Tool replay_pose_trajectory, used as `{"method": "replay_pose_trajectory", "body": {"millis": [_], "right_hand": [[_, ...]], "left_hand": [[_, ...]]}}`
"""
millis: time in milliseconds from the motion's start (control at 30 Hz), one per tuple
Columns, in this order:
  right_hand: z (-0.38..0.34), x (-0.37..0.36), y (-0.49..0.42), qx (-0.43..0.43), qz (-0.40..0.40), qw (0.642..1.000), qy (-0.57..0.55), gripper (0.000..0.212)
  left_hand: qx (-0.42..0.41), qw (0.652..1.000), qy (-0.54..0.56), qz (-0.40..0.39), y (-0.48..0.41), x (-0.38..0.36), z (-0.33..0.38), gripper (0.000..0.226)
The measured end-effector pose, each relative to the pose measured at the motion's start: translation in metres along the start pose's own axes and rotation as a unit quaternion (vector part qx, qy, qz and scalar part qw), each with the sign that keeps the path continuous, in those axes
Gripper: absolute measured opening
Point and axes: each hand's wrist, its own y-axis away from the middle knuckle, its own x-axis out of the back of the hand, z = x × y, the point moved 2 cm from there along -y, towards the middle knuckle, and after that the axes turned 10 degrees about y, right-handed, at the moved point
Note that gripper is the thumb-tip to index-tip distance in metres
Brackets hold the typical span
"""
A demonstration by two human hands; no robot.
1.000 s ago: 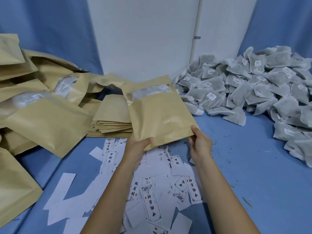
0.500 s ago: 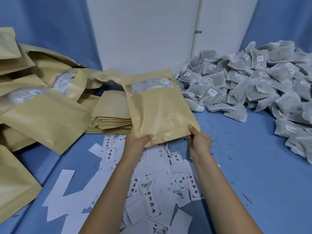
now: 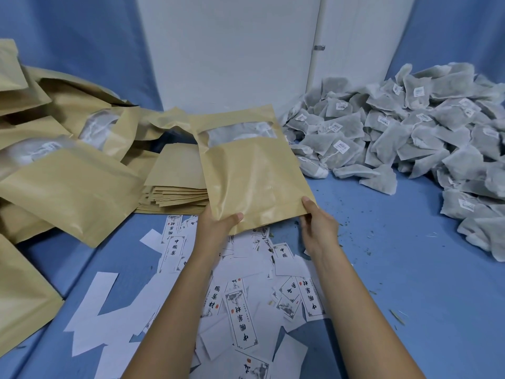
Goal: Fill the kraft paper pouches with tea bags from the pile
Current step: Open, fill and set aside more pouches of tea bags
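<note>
both hands (image 3: 218, 225) grip pouch (image 3: 254, 176) bottom edge — bare blue surface (image 3: 396, 269) rt

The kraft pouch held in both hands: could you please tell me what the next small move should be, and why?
Probably carry the kraft pouch left and lay it with the filled pouches. Its window seems to show tea bags inside, and the left hand and right hand grip its bottom corners.
</note>
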Motion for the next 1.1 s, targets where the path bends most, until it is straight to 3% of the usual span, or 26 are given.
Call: {"method": "replay_pose_trajectory", "body": {"millis": [233,467,633,733,900,1100], "right_hand": [[0.003,0.000,-0.001,-0.012,0.003,0.998,0.057,0.031],[0.009,-0.008,0.003,-0.039,-0.060,0.997,0.038,0.009],[0.009,-0.006,0.003,-0.019,-0.041,0.998,0.038,0.012],[0.012,-0.011,0.007,-0.034,-0.085,0.995,0.032,0.010],[0.014,-0.013,0.007,-0.008,-0.062,0.993,0.104,0.039],[0.021,-0.021,0.018,-0.022,-0.140,0.987,0.080,0.005]], "left_hand": [[-0.006,1.000,-0.007,-0.003,0.002,-0.001,-0.001,0.037],[-0.011,1.000,0.001,0.000,0.002,-0.004,-0.002,0.034],[-0.006,1.000,0.020,-0.009,0.002,-0.008,-0.004,0.038],[-0.011,0.999,0.034,-0.004,0.002,-0.009,-0.003,0.037],[-0.015,0.999,0.044,-0.012,0.004,-0.010,-0.005,0.038],[-0.026,0.999,0.045,-0.013,0.005,-0.013,-0.004,0.041]]}}
